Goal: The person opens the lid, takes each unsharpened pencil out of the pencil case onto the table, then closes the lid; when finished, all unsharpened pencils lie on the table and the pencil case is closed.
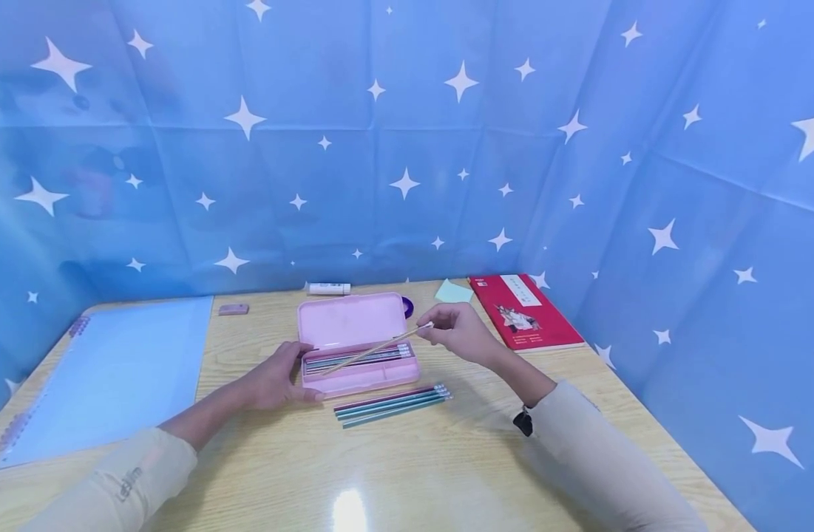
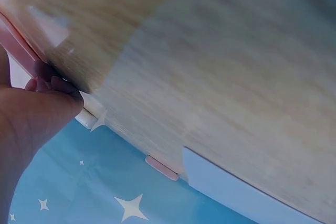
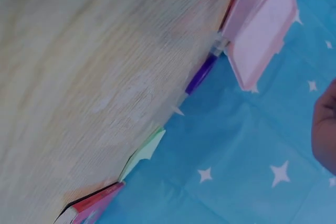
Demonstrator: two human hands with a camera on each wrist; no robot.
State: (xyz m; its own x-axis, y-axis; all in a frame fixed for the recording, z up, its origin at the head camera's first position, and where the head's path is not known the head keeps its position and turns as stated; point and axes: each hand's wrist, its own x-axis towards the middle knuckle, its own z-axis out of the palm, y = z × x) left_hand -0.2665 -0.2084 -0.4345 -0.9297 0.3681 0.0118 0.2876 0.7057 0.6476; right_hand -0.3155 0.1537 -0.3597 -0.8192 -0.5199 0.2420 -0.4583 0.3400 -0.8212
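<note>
A pink pencil case [image 1: 373, 382] lies with its lid [image 1: 352, 321] raised in the middle of the table. My left hand [image 1: 273, 378] grips its left end, thumb at the front corner and fingers towards the hinge; in the left wrist view the fingers [image 2: 55, 85] curl at the pink edge. Between thumb and fingers, my right hand [image 1: 465, 336] pinches a gold-coloured pencil [image 1: 373, 351] near its eraser end. That pencil slants down to the left over the case. Several pencils [image 1: 389, 355] lie inside, and several green and red ones [image 1: 393, 406] lie in front of it.
Behind the case are a purple tape roll [image 1: 408, 306] and a white tube [image 1: 330, 289]. A pink eraser [image 1: 233, 309] and a large pale-blue sheet [image 1: 127, 369] lie left. Green sticky notes [image 1: 454, 292] and a red book [image 1: 526, 314] sit right. A starry curtain [image 1: 407, 148] borders the table.
</note>
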